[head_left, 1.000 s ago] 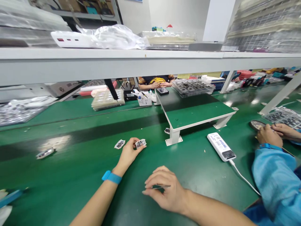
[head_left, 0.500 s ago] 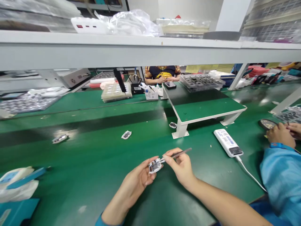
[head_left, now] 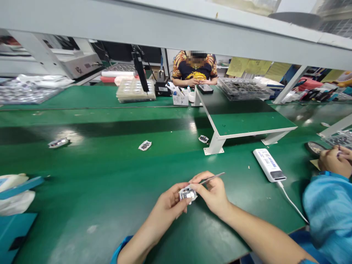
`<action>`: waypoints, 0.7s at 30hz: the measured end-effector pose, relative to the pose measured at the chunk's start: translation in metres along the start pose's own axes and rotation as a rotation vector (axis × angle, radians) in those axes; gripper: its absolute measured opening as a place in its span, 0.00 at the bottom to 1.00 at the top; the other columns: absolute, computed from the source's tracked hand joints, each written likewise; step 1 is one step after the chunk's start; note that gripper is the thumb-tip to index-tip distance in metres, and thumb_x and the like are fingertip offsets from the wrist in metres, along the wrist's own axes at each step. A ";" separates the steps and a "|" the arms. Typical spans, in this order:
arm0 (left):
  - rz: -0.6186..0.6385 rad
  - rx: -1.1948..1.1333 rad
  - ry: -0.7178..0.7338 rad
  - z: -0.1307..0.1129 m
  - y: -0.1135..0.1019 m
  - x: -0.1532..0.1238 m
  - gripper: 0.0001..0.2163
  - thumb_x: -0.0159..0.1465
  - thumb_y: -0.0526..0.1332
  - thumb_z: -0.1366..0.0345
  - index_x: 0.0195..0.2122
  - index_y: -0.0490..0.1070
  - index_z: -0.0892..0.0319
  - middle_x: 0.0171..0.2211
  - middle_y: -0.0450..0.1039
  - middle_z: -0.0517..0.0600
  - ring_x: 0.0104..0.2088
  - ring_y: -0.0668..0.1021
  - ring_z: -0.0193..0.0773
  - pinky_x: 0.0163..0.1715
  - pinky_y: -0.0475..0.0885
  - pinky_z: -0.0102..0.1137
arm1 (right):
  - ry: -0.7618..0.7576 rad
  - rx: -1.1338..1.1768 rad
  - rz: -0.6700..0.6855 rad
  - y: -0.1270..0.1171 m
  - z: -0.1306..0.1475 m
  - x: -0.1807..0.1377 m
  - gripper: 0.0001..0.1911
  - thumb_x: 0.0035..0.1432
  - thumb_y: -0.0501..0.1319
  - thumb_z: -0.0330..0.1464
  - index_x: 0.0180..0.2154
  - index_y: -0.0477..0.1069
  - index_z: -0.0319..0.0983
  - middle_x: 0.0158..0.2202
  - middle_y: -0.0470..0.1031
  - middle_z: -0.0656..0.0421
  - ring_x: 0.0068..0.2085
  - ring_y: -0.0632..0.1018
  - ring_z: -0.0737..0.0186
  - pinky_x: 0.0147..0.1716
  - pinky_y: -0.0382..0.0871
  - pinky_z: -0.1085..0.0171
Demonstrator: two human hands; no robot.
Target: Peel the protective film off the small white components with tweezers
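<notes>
Left hand (head_left: 169, 202) grips a small white-framed component (head_left: 188, 194). Right hand (head_left: 212, 194) pinches tweezers (head_left: 213, 177), tips at the component's top edge, both held above the green worktop (head_left: 82, 165).

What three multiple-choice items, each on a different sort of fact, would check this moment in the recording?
1. Where is the white power bank?
A. On the raised bench
B. In the far tray
C. On the green mat, right of the hands

2. How many white-edged parts lie loose on the mat ahead of the hands?
A. One
B. Three
C. Six

3. What state are the tweezers in?
A. Held in the right hand
B. Lying on the mat
C. Standing in a holder

1 C: it lies on the mat, its cable trailing off.
2 B: three lie spread ahead of the hands.
3 A: the right hand pinches them beside a small part that the left hand holds.
</notes>
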State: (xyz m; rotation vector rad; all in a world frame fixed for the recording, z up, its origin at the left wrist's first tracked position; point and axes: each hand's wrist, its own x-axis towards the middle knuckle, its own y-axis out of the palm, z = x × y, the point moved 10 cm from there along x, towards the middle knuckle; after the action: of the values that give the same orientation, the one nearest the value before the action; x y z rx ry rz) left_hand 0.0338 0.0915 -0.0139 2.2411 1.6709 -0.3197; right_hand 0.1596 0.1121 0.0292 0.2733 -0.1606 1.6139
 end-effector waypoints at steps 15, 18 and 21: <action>-0.118 -0.070 0.007 0.004 -0.017 0.002 0.19 0.57 0.65 0.54 0.45 0.73 0.61 0.19 0.69 0.44 0.21 0.68 0.32 0.20 0.59 0.25 | -0.014 0.031 -0.036 -0.007 0.006 0.004 0.05 0.52 0.70 0.34 0.31 0.76 0.42 0.33 0.78 0.58 0.36 0.79 0.59 0.38 0.73 0.60; -0.125 -0.078 0.005 0.005 -0.019 0.001 0.17 0.58 0.64 0.55 0.43 0.74 0.60 0.20 0.69 0.44 0.21 0.68 0.31 0.20 0.59 0.25 | 0.065 0.059 -0.016 -0.004 -0.004 0.006 0.07 0.52 0.69 0.36 0.31 0.75 0.41 0.30 0.75 0.59 0.33 0.77 0.62 0.34 0.73 0.63; -0.120 -0.083 0.004 0.006 -0.019 0.001 0.16 0.58 0.64 0.55 0.42 0.74 0.60 0.19 0.69 0.44 0.21 0.68 0.31 0.19 0.57 0.25 | 0.107 0.038 0.002 -0.001 -0.007 0.006 0.08 0.52 0.69 0.37 0.30 0.74 0.40 0.29 0.75 0.60 0.32 0.76 0.63 0.33 0.72 0.64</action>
State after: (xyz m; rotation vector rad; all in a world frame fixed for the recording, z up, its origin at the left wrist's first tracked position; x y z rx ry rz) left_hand 0.0163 0.0945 -0.0220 2.0888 1.7907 -0.2690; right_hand 0.1593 0.1198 0.0238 0.2152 -0.0485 1.6310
